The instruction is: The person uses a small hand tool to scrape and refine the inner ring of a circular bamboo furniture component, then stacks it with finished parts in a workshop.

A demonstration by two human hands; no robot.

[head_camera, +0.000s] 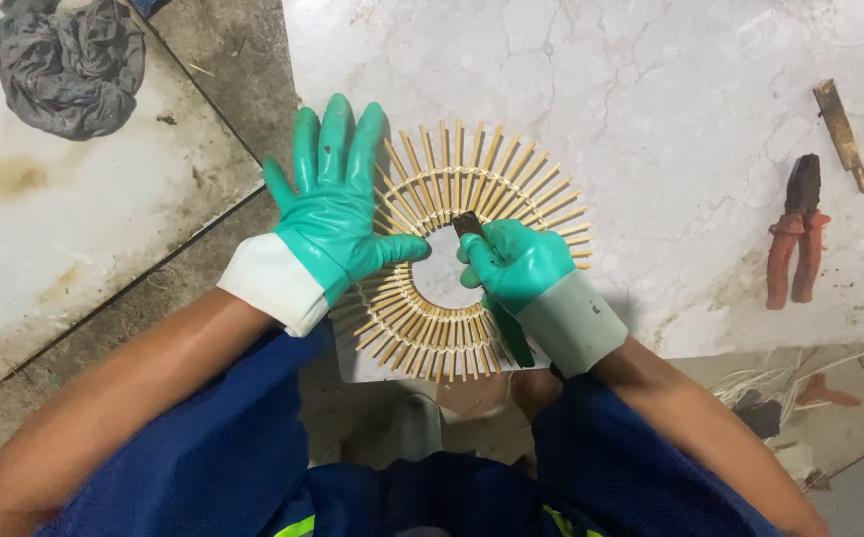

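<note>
Bamboo-slat ring, radial sticks bound with cord, open centre; my left hand presses it flat, right hand clenches a small dark tool.

Left hand in a green rubber glove with a white cuff, laid flat, four fingers together and straight, thumb spread toward the right. Right hand in a matching green glove with a grey cuff, fingers curled shut. Both forearms bare, angled inward.
</note>
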